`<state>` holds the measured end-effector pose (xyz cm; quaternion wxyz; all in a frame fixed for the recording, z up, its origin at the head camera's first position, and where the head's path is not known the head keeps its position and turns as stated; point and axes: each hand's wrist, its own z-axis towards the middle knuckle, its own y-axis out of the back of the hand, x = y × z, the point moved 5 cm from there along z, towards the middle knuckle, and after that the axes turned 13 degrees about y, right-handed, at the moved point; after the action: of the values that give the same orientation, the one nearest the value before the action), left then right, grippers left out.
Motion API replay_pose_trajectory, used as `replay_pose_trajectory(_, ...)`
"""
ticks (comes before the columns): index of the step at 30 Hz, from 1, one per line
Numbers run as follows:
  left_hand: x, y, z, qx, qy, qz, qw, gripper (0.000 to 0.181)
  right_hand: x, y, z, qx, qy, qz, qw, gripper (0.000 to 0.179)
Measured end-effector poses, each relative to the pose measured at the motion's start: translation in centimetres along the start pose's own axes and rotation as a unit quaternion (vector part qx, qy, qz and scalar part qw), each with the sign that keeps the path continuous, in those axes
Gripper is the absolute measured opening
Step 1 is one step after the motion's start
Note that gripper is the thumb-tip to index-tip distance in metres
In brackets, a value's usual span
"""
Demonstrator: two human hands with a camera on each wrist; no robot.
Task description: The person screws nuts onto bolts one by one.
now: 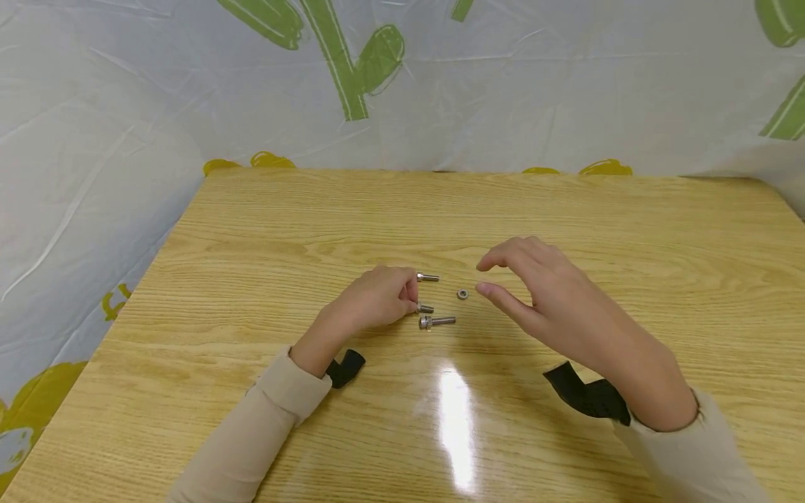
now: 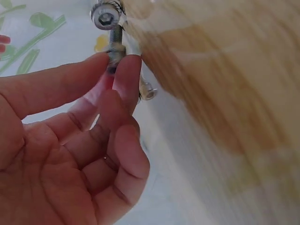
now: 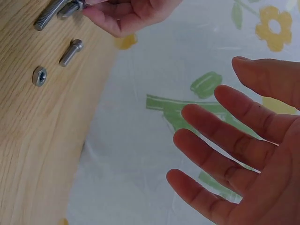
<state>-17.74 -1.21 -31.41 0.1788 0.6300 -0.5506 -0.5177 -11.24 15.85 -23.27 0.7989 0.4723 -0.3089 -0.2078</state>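
Observation:
My left hand (image 1: 376, 297) pinches a short metal bolt (image 1: 427, 309) by its left end between thumb and fingers. In the left wrist view the fingertips (image 2: 125, 70) hide part of this bolt, and a nut-like collar shows on it. Just in front lies a longer socket-head bolt (image 1: 444, 321) with a nut near its head. Behind the left fingers is a plain bolt (image 1: 430, 278). My right hand (image 1: 546, 293) hovers to the right, fingers relaxed and thumb apart, holding nothing. A loose hex nut (image 1: 462, 294) lies on the wood left of its thumb tip.
The wooden table (image 1: 377, 216) reaches back to a white sheet (image 1: 472, 91) with green and yellow plant prints. A black strap (image 1: 581, 395) hangs at the right wrist and another black strap (image 1: 347, 368) at the left.

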Motion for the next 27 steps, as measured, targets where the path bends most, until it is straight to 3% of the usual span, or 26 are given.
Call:
replay_pose_trajectory(8,0.1,0.0,-0.1,0.009,0.009,0.005,0.9999,0.008,0.1,-0.2,0.1,0.011,-0.005,0.006,0.9999,0.019)
replay_pose_trajectory(13,0.2,0.7,0.2,-0.016,0.025,0.0,0.9995,0.011,0.1,-0.3,0.1,0.017,-0.005,0.005,0.9998,0.021)
replay_pose_trajectory(21,0.3,1.8,1.3,-0.054,0.042,-0.016,0.9976,0.02,0.0,-0.7,0.2,0.027,-0.006,0.006,0.9996,0.02)
replay_pose_trajectory(27,0.1,1.7,2.4,-0.045,0.038,-0.001,0.9983,0.027,-0.1,-0.9,0.2,0.036,-0.011,0.005,0.9993,0.019)
